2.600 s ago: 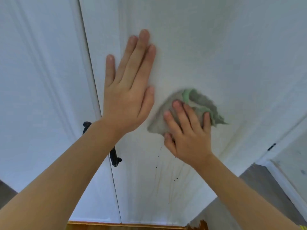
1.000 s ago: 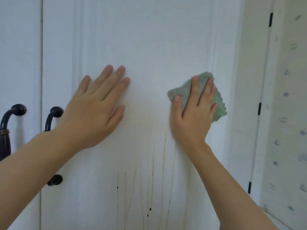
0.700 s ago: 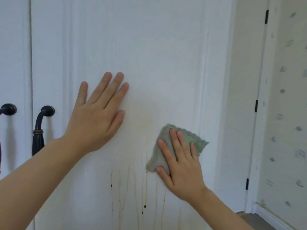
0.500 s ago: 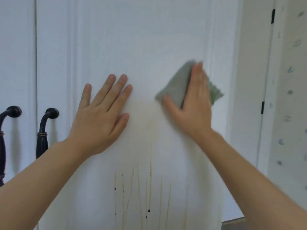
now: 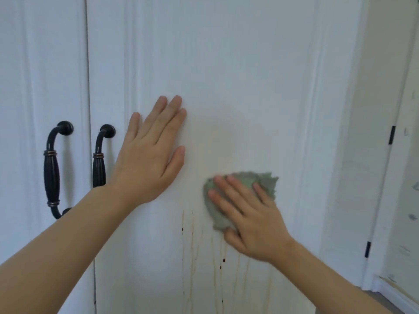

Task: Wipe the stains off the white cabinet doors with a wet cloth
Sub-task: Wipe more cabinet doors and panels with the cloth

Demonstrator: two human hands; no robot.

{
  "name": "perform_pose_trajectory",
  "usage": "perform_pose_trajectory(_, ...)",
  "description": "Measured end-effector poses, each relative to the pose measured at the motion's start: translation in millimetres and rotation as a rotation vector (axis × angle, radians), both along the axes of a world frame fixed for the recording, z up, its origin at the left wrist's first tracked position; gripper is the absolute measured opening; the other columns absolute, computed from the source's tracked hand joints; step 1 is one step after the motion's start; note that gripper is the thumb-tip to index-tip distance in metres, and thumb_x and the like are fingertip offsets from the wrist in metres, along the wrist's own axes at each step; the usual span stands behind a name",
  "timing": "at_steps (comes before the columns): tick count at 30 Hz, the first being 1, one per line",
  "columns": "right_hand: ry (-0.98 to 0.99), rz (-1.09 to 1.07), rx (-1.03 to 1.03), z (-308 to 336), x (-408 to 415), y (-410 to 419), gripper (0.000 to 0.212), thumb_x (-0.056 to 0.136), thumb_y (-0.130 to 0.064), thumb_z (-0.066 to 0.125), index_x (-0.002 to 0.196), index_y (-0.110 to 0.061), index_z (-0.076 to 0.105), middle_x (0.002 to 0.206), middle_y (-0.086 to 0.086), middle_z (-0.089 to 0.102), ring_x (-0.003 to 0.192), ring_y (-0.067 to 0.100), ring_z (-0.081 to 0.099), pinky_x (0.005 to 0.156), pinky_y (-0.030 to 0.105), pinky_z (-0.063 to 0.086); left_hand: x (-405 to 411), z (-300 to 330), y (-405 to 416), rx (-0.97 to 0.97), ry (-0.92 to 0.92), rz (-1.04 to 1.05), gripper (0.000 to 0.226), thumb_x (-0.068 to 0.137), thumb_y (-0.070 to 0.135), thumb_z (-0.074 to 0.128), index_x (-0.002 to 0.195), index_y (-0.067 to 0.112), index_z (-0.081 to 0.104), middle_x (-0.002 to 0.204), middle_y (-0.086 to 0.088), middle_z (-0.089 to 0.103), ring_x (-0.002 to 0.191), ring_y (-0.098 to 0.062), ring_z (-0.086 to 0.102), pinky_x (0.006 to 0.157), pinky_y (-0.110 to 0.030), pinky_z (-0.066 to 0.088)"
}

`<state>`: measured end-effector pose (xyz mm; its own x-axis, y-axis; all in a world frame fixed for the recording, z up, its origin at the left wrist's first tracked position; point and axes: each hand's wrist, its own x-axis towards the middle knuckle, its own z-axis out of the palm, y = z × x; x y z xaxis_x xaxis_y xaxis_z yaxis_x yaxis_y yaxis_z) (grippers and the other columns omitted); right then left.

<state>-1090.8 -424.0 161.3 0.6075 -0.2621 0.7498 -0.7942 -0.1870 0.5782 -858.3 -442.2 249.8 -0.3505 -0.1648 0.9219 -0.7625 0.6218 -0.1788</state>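
Down from up high came the right hand, flat on the cloth (left hand flat too), wiping; next, scrub the brown drips below it.

Your grey-green cloth: crumpled, flat against right white cabinet door, mid-panel. Brown drip stains run in thin vertical streaks just below cloth, dark dots among them. Upper panel looks clean.

Left hand flat on right cabinet door — door handles to its left. Right hand lower right, pressing cloth on door — drip stains below, between hands.
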Motion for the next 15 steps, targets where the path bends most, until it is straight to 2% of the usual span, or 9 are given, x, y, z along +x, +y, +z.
perform_pose_trajectory(3,-0.327,0.007,-0.104,76,18,-8,0.07,0.084,-0.045,0.038,0.147,-0.016,0.026,0.154,0.012,0.021,0.142,0.025,0.019,0.104,0.046,0.023,6,-6,-3,0.008,0.016,0.04,0.057,0.094,0.033,0.026,0.145,0.007,0.027,0.155,-0.004,0.017,0.143,-0.016,0.007,0.11,-0.044,0.005)
perform_pose_trajectory(5,-0.618,-0.001,-0.189,123,45,-11,0.072,0.085,-0.047,0.034,0.148,-0.014,0.025,0.155,0.015,0.019,0.143,0.028,0.018,0.108,0.047,0.019,3,-9,-4,0.031,0.046,0.005,0.058,0.094,0.034,0.024,0.147,0.01,0.022,0.156,0.0,0.011,0.143,-0.011,0.001,0.112,-0.038,-0.003)
perform_pose_trajectory(7,-0.762,-0.035,-0.255,138,70,-18,0.07,0.087,-0.047,0.033,0.149,-0.014,0.025,0.156,0.013,0.02,0.144,0.027,0.017,0.111,0.05,0.015,0,-12,-6,0.055,0.084,-0.053,0.058,0.094,0.035,0.024,0.148,0.013,0.019,0.155,0.004,0.008,0.143,-0.008,-0.002,0.112,-0.028,-0.011)
perform_pose_trajectory(10,-0.635,-0.045,-0.266,111,79,-23,0.068,0.088,-0.045,0.035,0.148,-0.014,0.026,0.155,0.013,0.022,0.144,0.026,0.018,0.112,0.049,0.017,0,-10,-7,0.064,0.105,-0.137,0.057,0.095,0.036,0.024,0.147,0.013,0.021,0.155,0.005,0.01,0.143,-0.009,0.001,0.111,-0.023,-0.012)
perform_pose_trajectory(15,-0.334,0.004,-0.14,11,75,-14,0.068,0.086,-0.046,0.037,0.147,-0.017,0.028,0.155,0.011,0.02,0.144,0.024,0.018,0.11,0.051,0.021,2,-10,0,0.091,0.094,-0.13,0.057,0.095,0.035,0.024,0.147,0.011,0.02,0.156,-0.002,0.012,0.144,-0.015,0.001,0.112,-0.036,-0.008)
